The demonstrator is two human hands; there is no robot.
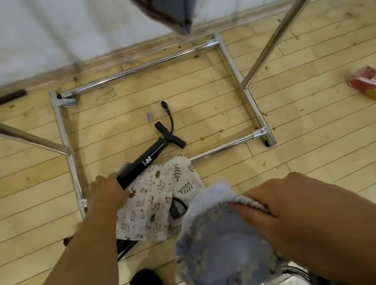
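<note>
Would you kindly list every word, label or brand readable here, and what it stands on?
Black tubular hand pump: white logo with a small word, too blurred to read.
Red and yellow plastic packet: print too blurred to read.
Blue fluffy towel and white patterned cloths: no writing.

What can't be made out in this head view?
Head view:
- Left hand: fingers hidden by its own back; grip on printed cloth or air pump unclear.
- Black item under printed cloth: mostly covered.
- Blue towel gripped by right hand: hides what lies beneath.
- Red-yellow packet: blurred, label unreadable.
- Grey hanging cloth: cut by top edge.
</note>
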